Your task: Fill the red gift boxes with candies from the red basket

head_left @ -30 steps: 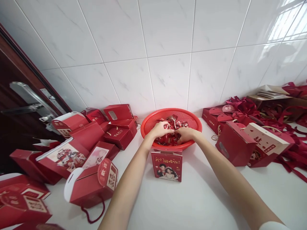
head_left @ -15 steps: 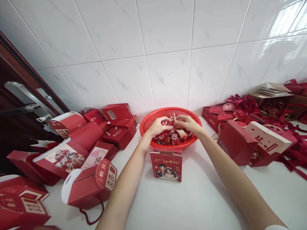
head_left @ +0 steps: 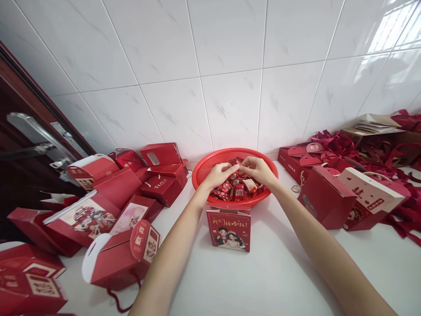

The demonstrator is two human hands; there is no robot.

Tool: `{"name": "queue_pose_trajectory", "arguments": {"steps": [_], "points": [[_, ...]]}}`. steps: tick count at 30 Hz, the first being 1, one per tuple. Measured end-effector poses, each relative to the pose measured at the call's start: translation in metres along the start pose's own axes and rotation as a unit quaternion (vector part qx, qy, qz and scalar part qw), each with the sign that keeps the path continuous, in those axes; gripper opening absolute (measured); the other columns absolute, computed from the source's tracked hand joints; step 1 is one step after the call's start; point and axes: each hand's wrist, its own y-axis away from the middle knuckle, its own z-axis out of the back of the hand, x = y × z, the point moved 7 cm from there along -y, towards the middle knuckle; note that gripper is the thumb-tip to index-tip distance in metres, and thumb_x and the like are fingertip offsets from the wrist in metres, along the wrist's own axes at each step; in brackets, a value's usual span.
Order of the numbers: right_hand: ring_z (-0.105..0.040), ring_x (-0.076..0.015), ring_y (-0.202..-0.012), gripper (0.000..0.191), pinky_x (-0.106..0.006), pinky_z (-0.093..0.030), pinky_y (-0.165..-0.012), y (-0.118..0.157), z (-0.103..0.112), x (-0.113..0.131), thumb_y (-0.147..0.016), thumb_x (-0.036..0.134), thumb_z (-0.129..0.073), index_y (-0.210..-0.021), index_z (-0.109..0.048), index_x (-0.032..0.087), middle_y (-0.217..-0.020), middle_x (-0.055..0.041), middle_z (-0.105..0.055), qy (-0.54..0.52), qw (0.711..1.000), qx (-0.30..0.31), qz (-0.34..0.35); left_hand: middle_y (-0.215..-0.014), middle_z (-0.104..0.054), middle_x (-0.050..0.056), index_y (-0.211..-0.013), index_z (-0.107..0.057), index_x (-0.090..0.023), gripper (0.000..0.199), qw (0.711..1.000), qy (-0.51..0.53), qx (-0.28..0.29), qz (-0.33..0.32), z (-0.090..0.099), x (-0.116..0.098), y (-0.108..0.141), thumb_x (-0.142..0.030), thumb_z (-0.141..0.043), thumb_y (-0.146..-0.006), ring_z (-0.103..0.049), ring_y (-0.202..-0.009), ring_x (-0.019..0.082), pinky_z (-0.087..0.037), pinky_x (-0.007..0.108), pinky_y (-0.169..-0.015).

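Note:
Above a red plastic basket point(head_left: 201, 170), my two hands meet with their fingertips close together. My left hand point(head_left: 219, 175) has its fingers closed on a red wrapped candy, mostly hidden by the fingers. From the other side, my right hand point(head_left: 258, 170) pinches with thumb and fingers at the same spot; the candy there is largely covered. Several wrapped candies point(head_left: 239, 192), red with some white and gold print, lie in the basket under the hands. Just in front of the basket stands a red gift box point(head_left: 228, 230) with a cartoon couple on it, its top open.
Several red gift boxes point(head_left: 162, 188) crowd the left side, one with a rope handle point(head_left: 116, 303) nearby. To the right stand a red box point(head_left: 325, 197), a cream-and-red box point(head_left: 370, 193) and a heap of red ribbons point(head_left: 345, 147). A tiled wall point(head_left: 230, 105) closes off the back.
My fingertips have drawn together above the basket, covering the candy that showed between them before. Some candies beneath look shifted. The gift box in front stays in place.

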Motion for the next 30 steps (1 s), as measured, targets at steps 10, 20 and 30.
{"name": "queue_pose_trajectory", "arguments": {"steps": [10, 20, 30], "points": [[-0.063, -0.0182, -0.073, 0.035, -0.033, -0.052, -0.067, 0.000, -0.004, 0.006, -0.071, 0.049, -0.076, -0.083, -0.059, 0.021, -0.087, -0.0042, -0.070, 0.065, 0.996, -0.004, 0.065, -0.072, -0.066, 0.002, -0.074, -0.068, -0.014, 0.046, 0.995, 0.091, -0.015, -0.028, 0.002, 0.001, -0.004, -0.061, -0.070, -0.075, -0.059, -0.071, 0.016, -0.044, 0.027, -0.068], [-0.069, -0.0209, -0.074, 0.038, -0.031, -0.055, -0.065, 0.000, -0.006, -0.002, -0.066, 0.045, -0.083, -0.088, -0.075, 0.016, -0.083, -0.0076, -0.075, -0.023, 0.998, 0.056, 0.003, -0.073, -0.070, 0.003, -0.073, -0.072, -0.015, 0.042, 0.997, 0.075, -0.027, -0.011, 0.002, 0.001, -0.004, -0.057, -0.072, -0.073, -0.061, -0.073, 0.017, -0.046, 0.028, -0.071], [-0.063, -0.0170, -0.068, 0.023, -0.028, -0.050, -0.061, 0.004, 0.008, 0.001, -0.064, 0.037, -0.080, -0.074, -0.068, 0.019, -0.072, -0.0030, -0.070, -0.053, 0.997, -0.048, -0.021, -0.072, -0.070, 0.006, -0.074, -0.069, -0.016, 0.045, 0.995, -0.036, -0.054, 0.075, 0.009, 0.031, -0.012, -0.046, -0.041, -0.093, -0.065, -0.072, 0.020, -0.050, 0.030, -0.068]]}}
